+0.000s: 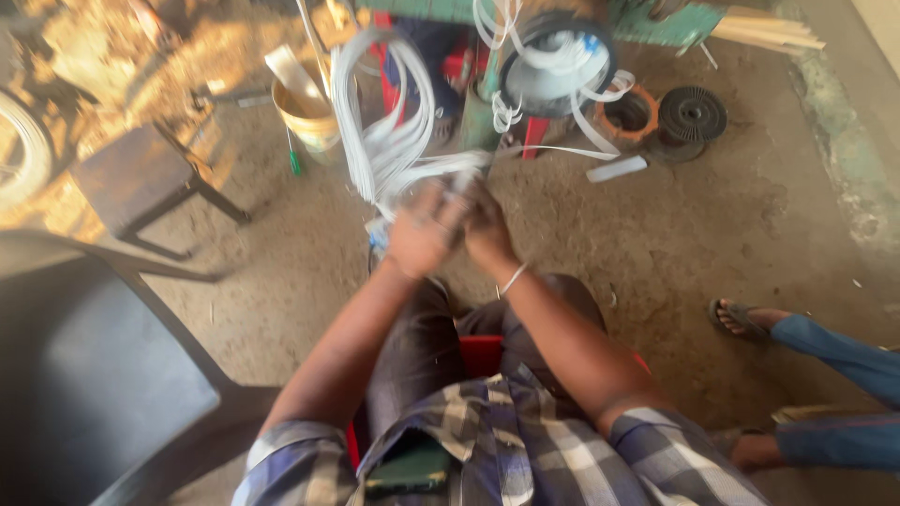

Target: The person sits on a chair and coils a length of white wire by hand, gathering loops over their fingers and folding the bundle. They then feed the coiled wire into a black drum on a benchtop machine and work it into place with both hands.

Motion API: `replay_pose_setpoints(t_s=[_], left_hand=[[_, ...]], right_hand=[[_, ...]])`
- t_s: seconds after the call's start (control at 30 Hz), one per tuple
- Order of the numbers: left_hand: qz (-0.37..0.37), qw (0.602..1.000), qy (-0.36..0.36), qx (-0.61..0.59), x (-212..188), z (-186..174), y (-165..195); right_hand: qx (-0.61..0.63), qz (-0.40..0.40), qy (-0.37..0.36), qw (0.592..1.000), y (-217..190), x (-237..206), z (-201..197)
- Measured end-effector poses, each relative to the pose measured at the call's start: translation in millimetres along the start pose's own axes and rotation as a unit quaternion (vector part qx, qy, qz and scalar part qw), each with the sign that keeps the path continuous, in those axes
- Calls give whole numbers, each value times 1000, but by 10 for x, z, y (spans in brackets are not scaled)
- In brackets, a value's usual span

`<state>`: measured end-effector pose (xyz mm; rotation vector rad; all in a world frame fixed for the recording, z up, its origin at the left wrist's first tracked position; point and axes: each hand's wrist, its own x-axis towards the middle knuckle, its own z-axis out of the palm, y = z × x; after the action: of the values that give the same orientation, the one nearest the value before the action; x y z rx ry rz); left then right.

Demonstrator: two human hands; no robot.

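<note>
My left hand [424, 230] and my right hand [486, 225] are pressed close together in front of me, both closed around a bundle of white cords [384, 131]. The cords loop upward and to the left from my hands, and more white cord runs to a round spool [558, 61] on a green frame [656, 23] ahead. The picture is blurred at the hands, so the exact grip is unclear. A thin bangle circles my right wrist. I sit on a red seat [481, 354].
A dark chair [94, 375] stands at my left, a small dark stool [141, 178] beyond it. A yellowish bucket [309, 112], an orange ring [628, 114] and a black disc [692, 114] lie on the dirt floor. Another person's sandalled foot [741, 319] is at right.
</note>
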<state>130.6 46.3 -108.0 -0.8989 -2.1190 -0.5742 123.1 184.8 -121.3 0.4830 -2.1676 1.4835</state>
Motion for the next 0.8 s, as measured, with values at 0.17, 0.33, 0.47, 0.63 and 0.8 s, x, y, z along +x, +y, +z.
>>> replay_pose_setpoints(t_s=[0.17,0.33,0.47,0.63,0.8], left_hand=[[-29,986,-15,-161,-203,109,609],[-133,950,7,-281,-195,-156,932],[-158,931,39,-326,-102,-247,815],[-133,933,59,-328,-48,-297,591],[-155,926,23,-345,-61,-412,583]], right_hand=[[309,203,-82,925,80,540,-9],[131,174,8,976,-165,1114,289],[175,135,-13,975,-300,1418,575],[2,155,56,986,-376,1542,720],[0,14,34,999,-535,1579,691]])
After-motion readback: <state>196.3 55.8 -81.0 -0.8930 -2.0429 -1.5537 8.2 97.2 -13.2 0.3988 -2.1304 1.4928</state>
